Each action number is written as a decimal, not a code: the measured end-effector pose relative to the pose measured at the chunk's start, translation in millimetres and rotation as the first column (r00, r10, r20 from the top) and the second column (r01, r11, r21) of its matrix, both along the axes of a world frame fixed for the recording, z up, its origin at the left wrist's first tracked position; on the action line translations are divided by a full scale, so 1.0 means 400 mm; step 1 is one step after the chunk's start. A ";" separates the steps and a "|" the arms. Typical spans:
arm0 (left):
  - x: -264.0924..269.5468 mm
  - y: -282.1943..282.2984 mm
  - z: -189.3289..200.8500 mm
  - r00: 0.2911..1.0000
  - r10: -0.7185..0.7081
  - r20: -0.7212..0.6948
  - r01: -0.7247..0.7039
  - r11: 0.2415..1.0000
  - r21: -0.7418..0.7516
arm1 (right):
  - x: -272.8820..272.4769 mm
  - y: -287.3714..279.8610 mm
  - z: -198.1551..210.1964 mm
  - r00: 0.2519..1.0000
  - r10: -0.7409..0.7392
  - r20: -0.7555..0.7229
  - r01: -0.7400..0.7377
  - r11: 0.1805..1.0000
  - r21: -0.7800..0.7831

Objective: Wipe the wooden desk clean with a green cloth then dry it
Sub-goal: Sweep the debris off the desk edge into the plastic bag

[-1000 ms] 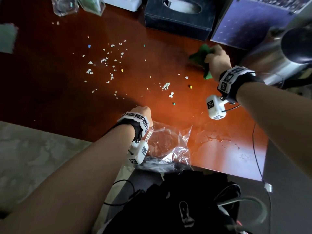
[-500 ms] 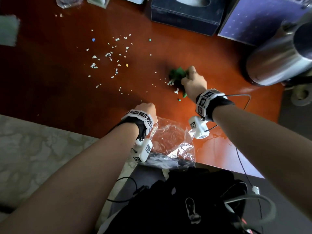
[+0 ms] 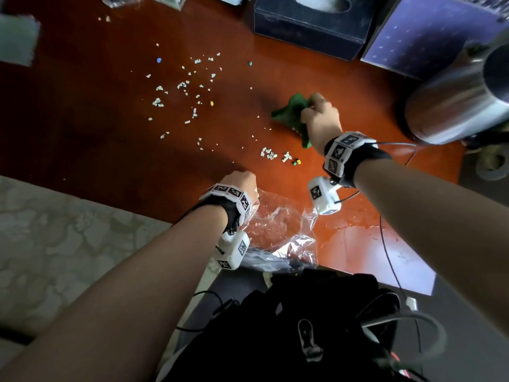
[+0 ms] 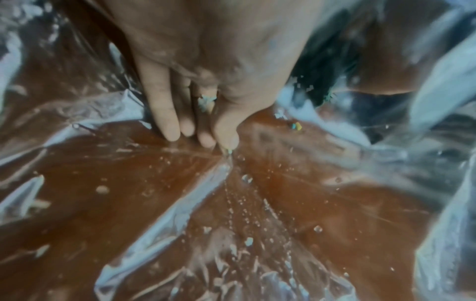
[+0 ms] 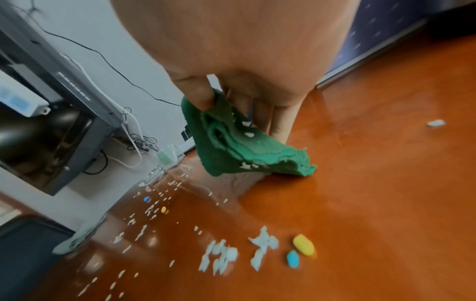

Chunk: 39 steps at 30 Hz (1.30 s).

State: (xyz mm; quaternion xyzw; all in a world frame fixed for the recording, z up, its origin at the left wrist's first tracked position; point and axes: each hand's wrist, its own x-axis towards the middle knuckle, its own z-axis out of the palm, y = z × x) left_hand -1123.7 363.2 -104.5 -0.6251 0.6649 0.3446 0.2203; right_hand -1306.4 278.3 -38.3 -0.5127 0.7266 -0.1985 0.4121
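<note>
1. The green cloth sits bunched on the wooden desk, well in from the clear plastic bag that hangs at the desk's near edge. The right hand grips it, thumb and fingers curled into the folds; white crumbs already cling to the fabric.

2. The left hand holds the bag's mouth at the desk edge, its fingertips pressed close together and pinching the film against the wood. From where I stand that looks like a catch-bag for the sweepings.

3. To do this pass well, I'd flatten the cloth first. Balled up like that, it looks likely to skip over bits.

4. A small heap of white scraps with a yellow pellet and a blue one lies between cloth and bag. Drag it straight toward the bag's mouth in one steady pull.

5. The wider scatter of crumbs lies farther from the bag, off to its left. Gather it in overlapping strokes that all end at the bag.

6. A wet patch shines just right of the bag; I'd leave it for the drying step.
</note>
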 end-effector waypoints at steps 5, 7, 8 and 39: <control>0.003 0.002 -0.004 1.000 -0.014 -0.008 0.014 1.000 -0.001 | 0.017 0.027 -0.025 0.966 0.197 -0.165 -0.177 0.976 0.129; 0.005 0.002 -0.008 1.000 -0.025 -0.010 0.025 1.000 -0.009 | 0.030 0.072 -0.038 0.941 0.268 -0.207 -0.242 0.960 0.143; 0.004 0.002 -0.009 0.999 -0.032 -0.009 0.032 0.999 -0.010 | 0.036 0.094 -0.044 0.943 0.275 -0.189 -0.252 0.958 0.137; -0.096 0.233 0.107 0.996 -0.024 0.086 0.036 0.990 -0.133 | -0.441 0.424 -0.016 0.857 -0.470 -0.210 0.493 0.867 0.073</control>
